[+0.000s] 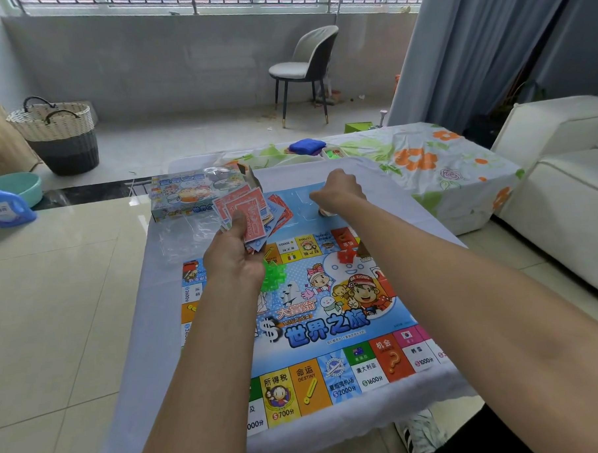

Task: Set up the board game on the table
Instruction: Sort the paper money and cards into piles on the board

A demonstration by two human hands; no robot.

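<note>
A small object under the right hand (339, 192) was mostly hidden. The left hand (234, 260) covered part of the board (329, 327).

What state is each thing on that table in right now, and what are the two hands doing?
Game board: unfolded, flat on the table.
Play money: fanned stack, gripped by the left hand.
Right hand: curled over something small at the board's far edge; contents unclear.
Game box: lying beyond the board, end flap open.
Green plastic pieces: loose on the board.
</note>
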